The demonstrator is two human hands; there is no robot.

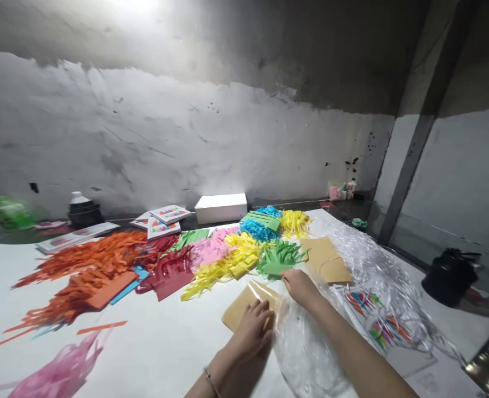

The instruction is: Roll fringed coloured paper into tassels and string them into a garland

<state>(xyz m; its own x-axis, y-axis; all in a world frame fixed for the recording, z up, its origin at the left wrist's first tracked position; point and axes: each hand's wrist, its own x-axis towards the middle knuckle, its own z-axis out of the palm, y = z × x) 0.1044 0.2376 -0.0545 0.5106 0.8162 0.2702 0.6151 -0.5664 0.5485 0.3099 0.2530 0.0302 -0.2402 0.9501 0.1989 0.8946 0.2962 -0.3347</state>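
Note:
My left hand lies with its fingers spread over a flat brown paper piece; a shiny film covers part of that piece. My right hand is closed in a pinch at the lower right edge of a green fringed paper bundle. A crumpled clear plastic bag spreads between and under my forearms, touching the brown piece. Beyond my right hand is a larger brown sheet. Yellow fringed paper sits left of the green bundle.
Orange, dark red and pink fringed paper spreads to the left. A white box stands by the wall. Shiny clear strands heap on the right, near a black container. Pink plastic lies front left.

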